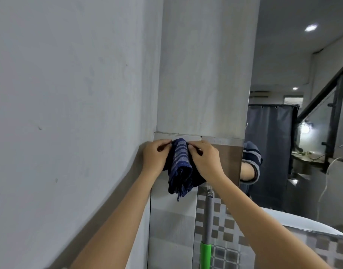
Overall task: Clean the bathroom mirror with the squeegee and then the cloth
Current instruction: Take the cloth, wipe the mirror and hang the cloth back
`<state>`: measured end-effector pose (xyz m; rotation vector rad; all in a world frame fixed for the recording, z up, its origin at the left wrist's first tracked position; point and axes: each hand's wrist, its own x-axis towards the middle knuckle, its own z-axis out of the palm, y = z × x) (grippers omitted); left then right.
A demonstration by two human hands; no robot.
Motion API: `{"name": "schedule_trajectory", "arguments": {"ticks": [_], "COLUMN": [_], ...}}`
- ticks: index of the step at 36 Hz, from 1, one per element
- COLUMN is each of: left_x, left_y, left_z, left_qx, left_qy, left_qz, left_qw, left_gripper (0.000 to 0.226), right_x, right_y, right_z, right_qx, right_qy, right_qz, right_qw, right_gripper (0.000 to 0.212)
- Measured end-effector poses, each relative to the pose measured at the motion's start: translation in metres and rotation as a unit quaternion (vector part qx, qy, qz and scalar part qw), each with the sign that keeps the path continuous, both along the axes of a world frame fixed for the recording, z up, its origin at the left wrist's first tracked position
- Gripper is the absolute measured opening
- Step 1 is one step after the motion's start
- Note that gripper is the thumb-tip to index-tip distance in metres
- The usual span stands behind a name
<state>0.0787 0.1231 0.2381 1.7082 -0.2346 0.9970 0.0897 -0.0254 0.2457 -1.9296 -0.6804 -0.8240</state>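
Note:
A dark blue striped cloth [181,167] hangs bunched against the tiled wall [172,216] at the centre. My left hand [154,157] pinches its upper left edge and my right hand [205,161] pinches its upper right edge, both near the top of the tiles. Just below my right hand a long handle [207,226], grey above and green lower down, hangs upright on a wall hook; its head is out of sight, so I cannot tell if it is the squeegee. The mirror [302,133] fills the right side and reflects my sleeve and the room.
A bare grey plastered wall [70,113] fills the left, and a plastered column [203,65] rises above the tiles. Checkered tiles [223,235] lie beside the handle. A white rounded rim [312,224] curves at the lower right under the mirror.

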Motion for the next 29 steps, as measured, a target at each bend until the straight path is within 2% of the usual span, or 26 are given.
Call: {"name": "schedule_trajectory", "arguments": {"ticks": [3,6,9,14,21,29], "left_x": [-0.013,-0.021,-0.022,-0.020,-0.013,-0.027], "left_y": [-0.002,-0.004,-0.005,-0.003,-0.002,-0.012], "left_z": [-0.005,-0.012,-0.017,-0.018,-0.021,-0.014], "left_qx": [-0.015,-0.035,-0.036,0.013,0.032,0.132], "left_qy": [0.014,0.037,0.048,0.064,0.068,0.075], "left_qz": [-0.066,-0.133,-0.156,-0.145,-0.148,-0.002], "left_qw": [0.998,0.990,0.986,0.987,0.986,0.988], "left_gripper": [0.026,0.028,0.028,0.030,0.025,0.030], "right_x": [-0.009,-0.010,-0.007,-0.003,-0.001,-0.019], "right_y": [-0.004,-0.001,0.002,0.005,0.004,0.000], "right_z": [-0.004,-0.010,-0.017,-0.022,-0.025,-0.016], "right_qx": [0.038,0.016,-0.002,0.008,0.021,-0.031], "right_qy": [0.053,0.045,0.034,0.028,0.016,0.014], "right_qz": [0.056,0.057,0.043,0.047,0.039,0.002], "right_qw": [0.996,0.997,0.999,0.998,0.999,0.999], "right_gripper": [0.030,0.037,0.041,0.040,0.038,0.033]}}
